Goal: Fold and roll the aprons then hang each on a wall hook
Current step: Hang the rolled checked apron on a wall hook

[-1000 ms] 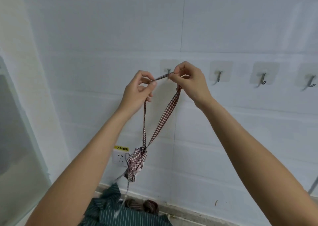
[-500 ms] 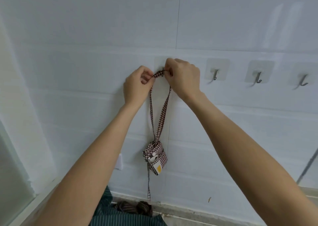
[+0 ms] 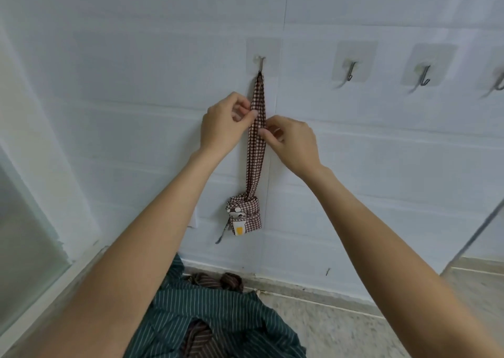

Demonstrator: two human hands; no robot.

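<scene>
1. Here the checked apron roll (image 3: 244, 213) hangs by its strap loop (image 3: 257, 128) from the leftmost wall hook (image 3: 261, 64), flat against the wall.
2. The strap's long axis runs straight down, hook above, roll below both hands.
3. The left hand (image 3: 223, 127) and right hand (image 3: 293, 142) flank the strap mid-length, fingertips lightly pinching its edges, the left slightly higher.
4. Letting go looks safe, I judge; striped aprons (image 3: 215, 316) wait on the floor.

We have one view only, from a camera on our head, looking forward and slightly down at a white wall (image 3: 136, 112) at arm's length. Where our hands (image 3: 226, 124) meet the checked strap (image 3: 256, 145) sits near centre; hooks (image 3: 350, 72) run up-right of there, floor (image 3: 354, 330) below.
</scene>
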